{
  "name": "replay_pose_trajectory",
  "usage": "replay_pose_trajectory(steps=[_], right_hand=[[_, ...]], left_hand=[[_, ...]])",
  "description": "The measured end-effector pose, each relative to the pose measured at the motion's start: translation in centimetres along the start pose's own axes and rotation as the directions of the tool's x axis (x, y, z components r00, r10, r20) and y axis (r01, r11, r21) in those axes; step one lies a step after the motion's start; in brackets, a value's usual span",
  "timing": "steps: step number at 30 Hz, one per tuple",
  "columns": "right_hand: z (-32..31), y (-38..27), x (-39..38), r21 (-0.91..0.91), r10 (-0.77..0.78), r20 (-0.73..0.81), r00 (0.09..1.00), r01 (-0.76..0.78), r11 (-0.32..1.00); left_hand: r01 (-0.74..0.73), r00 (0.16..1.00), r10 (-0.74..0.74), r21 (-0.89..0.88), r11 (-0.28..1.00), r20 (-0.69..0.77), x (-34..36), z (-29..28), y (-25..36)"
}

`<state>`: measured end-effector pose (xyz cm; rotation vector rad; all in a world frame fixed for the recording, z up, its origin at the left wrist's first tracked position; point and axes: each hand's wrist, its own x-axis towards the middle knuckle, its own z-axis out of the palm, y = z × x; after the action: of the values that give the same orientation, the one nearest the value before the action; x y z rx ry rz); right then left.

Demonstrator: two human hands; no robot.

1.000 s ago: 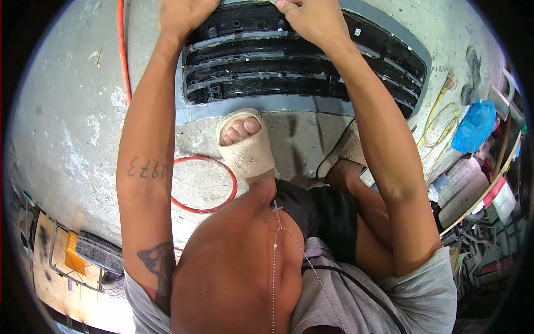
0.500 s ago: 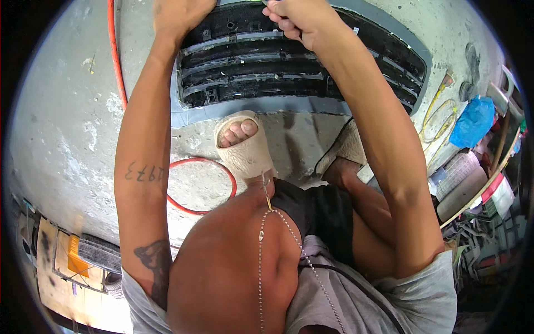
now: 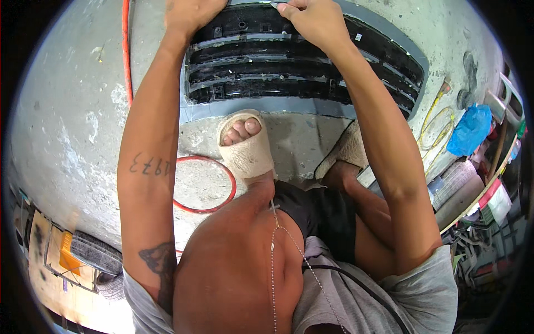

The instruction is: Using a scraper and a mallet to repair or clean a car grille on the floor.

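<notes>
A black slatted grille (image 3: 261, 86) with a grey border (image 3: 250, 107) lies on the floor beyond my feet, its far edge near the top of the view. My left hand (image 3: 194, 12) rests at the grille's far left corner; its fingers run out of view, so I cannot tell what they do. My right hand (image 3: 318, 22) is at the far edge of the grille, over the top slat. Its thumb and forefinger are pinched on a small thin piece with a pale tip (image 3: 274, 4), too small to name.
A red hose (image 3: 126, 53) runs along the floor on the left and coils near my foot in a beige slipper (image 3: 245, 150). To the right lie a yellow cord (image 3: 425, 125), a blue plastic bag (image 3: 470, 131) and clutter. A tyre (image 3: 94, 251) stands lower left.
The view has shifted slightly, moving the grille's near left corner to the right. My right hand has turned, so its curled fingers show less; it stays at the grille's far edge.
</notes>
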<state>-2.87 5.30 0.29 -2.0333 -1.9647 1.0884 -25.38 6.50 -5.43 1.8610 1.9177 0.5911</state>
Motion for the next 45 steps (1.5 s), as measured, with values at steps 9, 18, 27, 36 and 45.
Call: replay_pose_trajectory(steps=[9, 18, 27, 36, 45], right_hand=[[2.4, -1.2, 0.4, -0.083, 0.075, -0.167, 0.983, -0.089, 0.993], [1.3, 1.6, 0.5, 0.671, 0.253, 0.249, 0.935, -0.355, 0.650], [1.0, -0.4, -0.1, 0.100, -0.037, -0.062, 0.997, 0.043, 0.994], [0.8, -2.4, -0.7, 0.171, 0.316, 0.007, 0.949, -0.312, 0.935], [4.5, -4.9, 2.3, -0.168, -0.341, -0.166, 0.925, 0.315, 0.934]], left_hand=[[0.034, 0.998, -0.034, 0.001, 0.999, 0.047, 0.5, 0.6, -0.3], [-0.023, 1.000, 0.022, 0.033, 0.999, 0.009, 0.5, 0.4, -0.9], [0.092, 0.995, -0.091, -0.004, 0.996, 0.038, 0.3, 0.3, -0.1], [-0.038, 0.999, 0.037, -0.049, 0.998, -0.022, 0.1, 0.4, -0.7], [-0.045, 0.999, 0.041, -0.197, 0.979, -0.023, 0.8, 0.8, -0.6]])
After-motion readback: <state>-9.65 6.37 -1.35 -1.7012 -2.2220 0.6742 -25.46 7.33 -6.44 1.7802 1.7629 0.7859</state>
